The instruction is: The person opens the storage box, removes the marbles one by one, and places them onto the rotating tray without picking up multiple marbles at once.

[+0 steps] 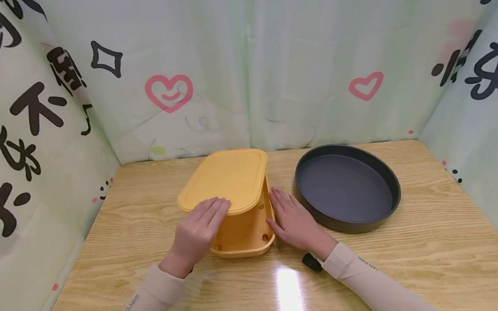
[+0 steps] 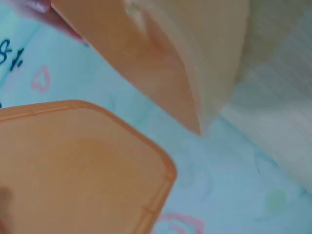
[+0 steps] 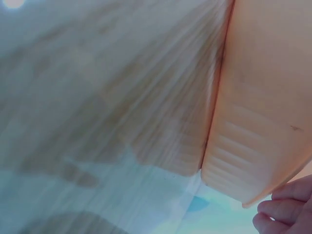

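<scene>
A yellow lid point(image 1: 228, 175) is raised and tilted over a deep yellow-orange box point(image 1: 240, 234), leaving the near end of the box uncovered. My left hand point(image 1: 197, 230) grips the lid's near edge, fingers on top; its thumb is hidden. At the box's right wall, my right hand point(image 1: 294, 218) holds the rim, with fingers along the outside and the thumb over the edge. Small brown round spots point(image 1: 265, 237) show inside the box; what they are I cannot tell. In the left wrist view the lid point(image 2: 87, 165) is apart from the box point(image 2: 161, 73).
A dark round pan point(image 1: 346, 186) stands right of the box, close to my right hand. A small black object point(image 1: 312, 262) shows by the right wrist. Printed curtains point(image 1: 245, 65) surround the wooden table point(image 1: 153, 185) at the back and sides.
</scene>
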A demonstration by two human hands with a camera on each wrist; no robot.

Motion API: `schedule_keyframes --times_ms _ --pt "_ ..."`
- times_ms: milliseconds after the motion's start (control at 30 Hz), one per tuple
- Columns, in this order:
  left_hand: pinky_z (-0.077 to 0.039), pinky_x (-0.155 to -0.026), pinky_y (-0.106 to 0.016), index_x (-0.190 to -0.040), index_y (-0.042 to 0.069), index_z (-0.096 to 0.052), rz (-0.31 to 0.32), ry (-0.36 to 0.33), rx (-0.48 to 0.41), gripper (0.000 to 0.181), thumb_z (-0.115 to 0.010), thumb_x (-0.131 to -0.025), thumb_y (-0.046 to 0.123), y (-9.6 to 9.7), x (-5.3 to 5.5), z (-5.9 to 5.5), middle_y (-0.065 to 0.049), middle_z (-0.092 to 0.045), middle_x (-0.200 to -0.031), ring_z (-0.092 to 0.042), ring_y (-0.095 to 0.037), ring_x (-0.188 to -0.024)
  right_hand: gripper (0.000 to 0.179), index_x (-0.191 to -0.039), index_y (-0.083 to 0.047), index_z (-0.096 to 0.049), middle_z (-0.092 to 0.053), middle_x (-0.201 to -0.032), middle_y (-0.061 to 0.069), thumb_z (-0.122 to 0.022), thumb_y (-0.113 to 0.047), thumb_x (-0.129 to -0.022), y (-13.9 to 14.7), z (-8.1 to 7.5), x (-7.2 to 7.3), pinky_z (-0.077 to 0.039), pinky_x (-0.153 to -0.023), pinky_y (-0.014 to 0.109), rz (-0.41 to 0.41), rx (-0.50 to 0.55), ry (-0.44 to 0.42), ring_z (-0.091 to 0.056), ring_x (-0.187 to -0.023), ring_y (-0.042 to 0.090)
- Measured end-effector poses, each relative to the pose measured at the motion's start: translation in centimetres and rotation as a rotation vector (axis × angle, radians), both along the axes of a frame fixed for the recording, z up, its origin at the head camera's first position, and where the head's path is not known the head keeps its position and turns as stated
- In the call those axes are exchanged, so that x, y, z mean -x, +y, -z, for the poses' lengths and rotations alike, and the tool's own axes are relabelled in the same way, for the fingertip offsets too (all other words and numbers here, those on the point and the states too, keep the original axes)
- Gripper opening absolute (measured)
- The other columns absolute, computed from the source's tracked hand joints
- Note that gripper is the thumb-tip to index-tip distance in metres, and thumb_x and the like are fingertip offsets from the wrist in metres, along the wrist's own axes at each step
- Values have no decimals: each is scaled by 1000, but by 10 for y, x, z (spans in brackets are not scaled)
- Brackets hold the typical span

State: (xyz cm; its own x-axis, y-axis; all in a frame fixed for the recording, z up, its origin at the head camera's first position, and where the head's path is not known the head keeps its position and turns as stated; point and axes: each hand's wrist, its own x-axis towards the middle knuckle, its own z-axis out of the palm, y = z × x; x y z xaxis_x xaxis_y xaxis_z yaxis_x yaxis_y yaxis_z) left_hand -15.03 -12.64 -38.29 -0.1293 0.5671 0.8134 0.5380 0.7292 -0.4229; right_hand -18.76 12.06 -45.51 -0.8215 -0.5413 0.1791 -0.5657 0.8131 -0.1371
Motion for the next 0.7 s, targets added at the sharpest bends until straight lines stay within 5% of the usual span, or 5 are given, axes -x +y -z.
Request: schedule_keyframes --times_ms 200,333,567,633,700 --pt "-58 -70 -32 -96 -1 -72 32 56 -117 19 -54 -91 -2 -24 9 -12 -10 -73 -87 -70 -22 -78 67 -145 6 -27 -28 -152 21 -43 -37 -97 0 1 0 -29 -113 50 6 0 -2 -29 -141 32" --pt "-57 -59 -36 -95 2 -72 11 26 -298 17 -56 -92 6 -45 15 -19 -10 -74 -86 -70 -25 -73 66 -146 6 -26 -28 -152 21 -42 -37 -98 1 1 0 -29 -113 51 12 11 -15 -28 -142 32" --pt "-50 -51 -44 -94 0 -73 -145 -113 -687 12 -66 -85 4 -79 24 -20 -18 -72 -82 -67 -35 -64 65 -146 5 -26 -27 -152 21 -41 -37 -98 1 1 0 -28 -113 51 13 8 -23 -27 -142 31" --pt "-53 -58 -31 -95 -2 -73 -183 -172 -821 14 -69 -82 3 -88 27 -18 -21 -72 -83 -68 -34 -67 65 -146 5 -26 -27 -153 21 -41 -37 -98 1 1 1 -28 -113 51 12 8 -26 -27 -142 31" --pt "-49 -63 -18 -97 -2 -74 -202 -257 -985 18 -70 -82 7 -96 29 -16 -22 -71 -87 -71 -18 -70 65 -146 5 -26 -26 -153 20 -41 -37 -98 1 2 1 -28 -113 51 12 5 -32 -26 -143 31"
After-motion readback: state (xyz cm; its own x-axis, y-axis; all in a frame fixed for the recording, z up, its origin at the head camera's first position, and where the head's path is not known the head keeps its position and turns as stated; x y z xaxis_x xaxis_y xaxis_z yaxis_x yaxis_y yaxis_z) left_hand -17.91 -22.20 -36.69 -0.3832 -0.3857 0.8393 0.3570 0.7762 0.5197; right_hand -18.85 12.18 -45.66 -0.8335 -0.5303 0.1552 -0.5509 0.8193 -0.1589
